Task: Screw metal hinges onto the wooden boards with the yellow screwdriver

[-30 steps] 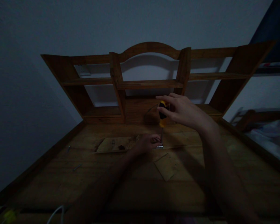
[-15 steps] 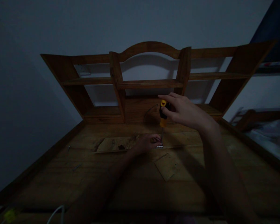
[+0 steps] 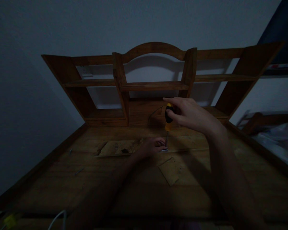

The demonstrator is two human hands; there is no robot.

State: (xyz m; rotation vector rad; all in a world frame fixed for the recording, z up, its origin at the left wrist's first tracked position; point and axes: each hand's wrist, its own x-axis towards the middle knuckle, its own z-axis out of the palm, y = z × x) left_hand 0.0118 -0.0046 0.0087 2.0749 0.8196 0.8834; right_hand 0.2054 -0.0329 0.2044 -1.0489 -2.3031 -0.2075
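Observation:
My right hand (image 3: pixel 186 111) grips a screwdriver (image 3: pixel 168 117) with a yellow and black handle, thumb and fingers around it and the index finger stretched over the top. The shaft points down, nearly upright, to a small shiny metal piece (image 3: pixel 164 149) on the wooden desktop (image 3: pixel 139 179). My left hand (image 3: pixel 153 146) rests low beside the shaft tip, fingers curled and pinched at the metal piece; what exactly they hold is hard to see in the dim light. Just in front lies a thin square wooden piece (image 3: pixel 171 171).
A wooden shelf unit (image 3: pixel 155 86) stands along the back of the desk. Left of my left hand is a rough, damaged recess (image 3: pixel 120 148) in the desktop. Two screw-like pieces, one nearer (image 3: pixel 79 171) and one farther (image 3: pixel 70 152), lie at left. A white cable (image 3: pixel 57 218) shows at the front edge.
The screwdriver handle has turned a little in my right hand, and its top has tilted slightly to the right. My left hand stays in place.

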